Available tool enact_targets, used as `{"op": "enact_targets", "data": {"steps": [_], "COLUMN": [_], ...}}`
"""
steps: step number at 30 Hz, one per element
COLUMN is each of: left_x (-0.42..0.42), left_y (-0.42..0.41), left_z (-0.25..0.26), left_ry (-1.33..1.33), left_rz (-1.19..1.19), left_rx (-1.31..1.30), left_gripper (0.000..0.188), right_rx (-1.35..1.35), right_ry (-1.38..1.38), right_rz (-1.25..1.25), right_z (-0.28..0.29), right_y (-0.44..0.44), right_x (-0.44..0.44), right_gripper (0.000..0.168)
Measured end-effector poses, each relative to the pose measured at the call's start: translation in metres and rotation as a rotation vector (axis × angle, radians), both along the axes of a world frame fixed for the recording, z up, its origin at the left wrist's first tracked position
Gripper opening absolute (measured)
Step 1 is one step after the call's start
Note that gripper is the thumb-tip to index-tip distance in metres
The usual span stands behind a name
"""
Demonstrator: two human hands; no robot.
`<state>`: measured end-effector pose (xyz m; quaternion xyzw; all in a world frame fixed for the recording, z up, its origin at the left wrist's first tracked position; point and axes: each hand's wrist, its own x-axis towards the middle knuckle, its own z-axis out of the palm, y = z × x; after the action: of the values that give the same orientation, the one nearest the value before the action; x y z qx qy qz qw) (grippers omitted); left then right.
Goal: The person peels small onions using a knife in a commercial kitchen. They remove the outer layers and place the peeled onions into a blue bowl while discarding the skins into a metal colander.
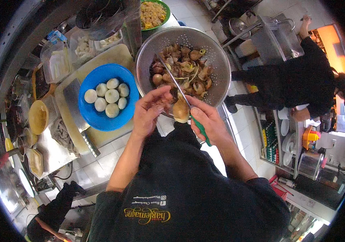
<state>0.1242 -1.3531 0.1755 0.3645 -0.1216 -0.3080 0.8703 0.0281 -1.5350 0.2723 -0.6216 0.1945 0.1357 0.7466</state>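
Observation:
A knife (202, 128) with a green handle is gripped in my right hand (211, 121); its long blade points up and left across the colander. Against the blade and right fingers sits a brown onion (181, 111), its skin partly off and its lower end pale. My left hand (149, 110) is beside the onion, fingers curled and blurred, so whether it pinches a bit of skin is unclear. Beyond both hands, a perforated metal colander (217, 57) contains unpeeled onions and loose skins (187, 66). Several peeled white onions (111, 96) lie in a blue bowl (131, 106) to the left.
Under the blue bowl is a cutting board (121, 53), with a cleaver (90, 143) at its near edge. Clear plastic containers (56, 65) stand behind it. A green bowl of rice (154, 13) is at the top. One person (281, 81) stands right, another (54, 208) lower left.

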Motion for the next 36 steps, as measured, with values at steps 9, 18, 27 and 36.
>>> {"op": "enact_targets", "data": {"steps": [9, 18, 27, 36], "left_x": [0.012, 0.042, 0.029, 0.037], "left_y": [-0.046, -0.071, -0.094, -0.102], "left_z": [0.005, 0.005, 0.01, -0.003], "left_ry": [-0.297, -1.285, -1.328, -1.374], "left_rz": [0.009, -0.339, -0.46, -0.589], "left_rx": [0.46, 1.213, 1.468, 1.292], "left_gripper": [0.06, 0.042, 0.048, 0.045], "right_rx": [0.021, 0.047, 0.008, 0.035], "right_ry": [-0.011, -0.145, -0.194, -0.146], "right_rz": [-0.232, -0.372, -0.307, -0.426], "right_z": [-0.045, -0.022, -0.041, -0.055], "right_y": [-0.012, -0.058, -0.047, -0.047], "right_x": [0.028, 0.011, -0.005, -0.013], "right_gripper": [0.049, 0.053, 0.049, 0.058]}}
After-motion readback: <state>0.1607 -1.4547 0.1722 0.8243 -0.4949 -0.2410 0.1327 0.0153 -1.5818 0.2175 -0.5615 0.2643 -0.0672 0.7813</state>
